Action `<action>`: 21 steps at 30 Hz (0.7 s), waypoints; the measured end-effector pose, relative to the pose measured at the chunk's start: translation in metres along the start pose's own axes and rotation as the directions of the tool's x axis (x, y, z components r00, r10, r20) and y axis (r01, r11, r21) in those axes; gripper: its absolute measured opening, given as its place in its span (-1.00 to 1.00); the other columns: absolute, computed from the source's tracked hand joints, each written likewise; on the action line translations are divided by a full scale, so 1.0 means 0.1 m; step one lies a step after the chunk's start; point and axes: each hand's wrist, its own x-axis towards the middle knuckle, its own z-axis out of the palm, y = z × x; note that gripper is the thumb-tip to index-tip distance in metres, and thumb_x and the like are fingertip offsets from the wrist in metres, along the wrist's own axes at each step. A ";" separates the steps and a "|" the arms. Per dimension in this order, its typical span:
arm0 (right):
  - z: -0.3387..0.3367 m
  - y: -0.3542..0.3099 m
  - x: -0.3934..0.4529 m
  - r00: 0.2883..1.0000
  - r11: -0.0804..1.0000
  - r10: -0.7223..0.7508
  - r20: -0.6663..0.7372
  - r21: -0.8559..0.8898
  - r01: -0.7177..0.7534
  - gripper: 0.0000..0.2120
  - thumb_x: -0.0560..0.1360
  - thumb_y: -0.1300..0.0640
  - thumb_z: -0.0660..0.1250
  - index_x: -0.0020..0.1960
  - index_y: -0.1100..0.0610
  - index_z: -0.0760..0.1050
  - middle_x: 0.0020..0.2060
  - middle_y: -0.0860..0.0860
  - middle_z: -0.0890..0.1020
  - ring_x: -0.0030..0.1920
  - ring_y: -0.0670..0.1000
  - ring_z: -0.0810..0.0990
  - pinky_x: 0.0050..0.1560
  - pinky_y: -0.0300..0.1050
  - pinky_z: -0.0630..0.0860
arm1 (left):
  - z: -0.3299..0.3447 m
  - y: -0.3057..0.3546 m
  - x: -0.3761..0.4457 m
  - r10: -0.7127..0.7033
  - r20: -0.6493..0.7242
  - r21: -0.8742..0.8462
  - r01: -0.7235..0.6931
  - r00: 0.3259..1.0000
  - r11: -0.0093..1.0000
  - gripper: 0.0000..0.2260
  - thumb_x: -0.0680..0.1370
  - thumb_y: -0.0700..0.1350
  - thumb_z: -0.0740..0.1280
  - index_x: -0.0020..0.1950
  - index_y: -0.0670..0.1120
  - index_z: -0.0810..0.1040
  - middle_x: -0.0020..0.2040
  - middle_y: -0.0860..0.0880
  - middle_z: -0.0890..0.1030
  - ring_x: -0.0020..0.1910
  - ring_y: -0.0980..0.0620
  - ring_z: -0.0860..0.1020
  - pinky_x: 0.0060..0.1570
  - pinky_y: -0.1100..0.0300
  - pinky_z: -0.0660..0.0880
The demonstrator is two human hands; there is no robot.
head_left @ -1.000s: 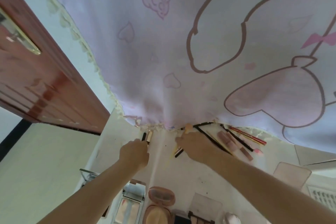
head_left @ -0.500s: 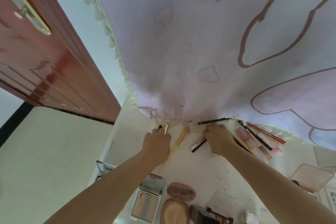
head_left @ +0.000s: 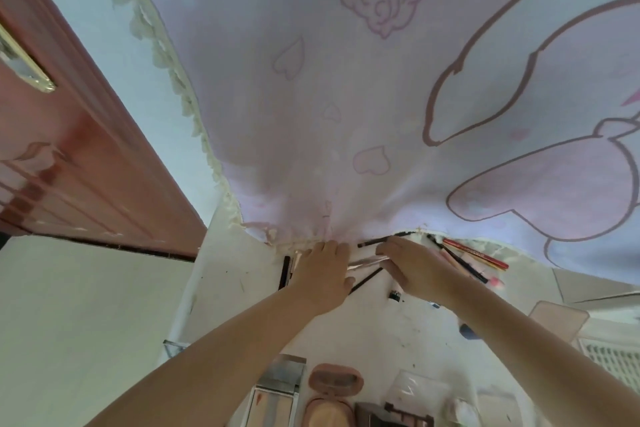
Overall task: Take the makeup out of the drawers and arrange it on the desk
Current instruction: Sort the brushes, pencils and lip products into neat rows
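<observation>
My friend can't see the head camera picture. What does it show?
Two bare hands, the left hand and the right hand, reach across a white desk and rest on slim makeup sticks beside a hanging pink cartoon cloth. More pencils lie to the right, and compacts sit nearer the camera.

Pale lilac curtain [head_left: 311,97] printed with pink-outlined hearts, a rose and large brown-outlined cartoon shapes, edged in cream scalloped lace. White desk [head_left: 235,274] flecked with dark marks, strewn with black pencils [head_left: 457,262], one red pencil [head_left: 476,255] with gold lettering, a silver tube [head_left: 367,261] and a black-and-silver stick [head_left: 286,272]. Glossy reddish-brown door [head_left: 69,156] with a gold handle, plus a dusty-pink compact [head_left: 334,383] and a peach-toned palette [head_left: 270,407] along the near edge.
</observation>
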 end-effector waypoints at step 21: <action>-1.43 -0.51 -0.66 0.753 0.869 0.287 -0.592 0.492 0.055 -0.69 0.53 0.10 0.16 -0.38 0.11 0.28 -0.56 -0.05 0.29 -0.55 -0.12 0.26 -0.46 -0.34 0.24 | -1.72 0.45 -0.31 0.488 -0.169 -0.020 -0.498 0.856 0.867 -0.91 0.61 -0.02 0.04 -0.08 0.01 0.21 -0.43 0.07 0.28 -0.49 0.17 0.27 -0.46 0.36 0.24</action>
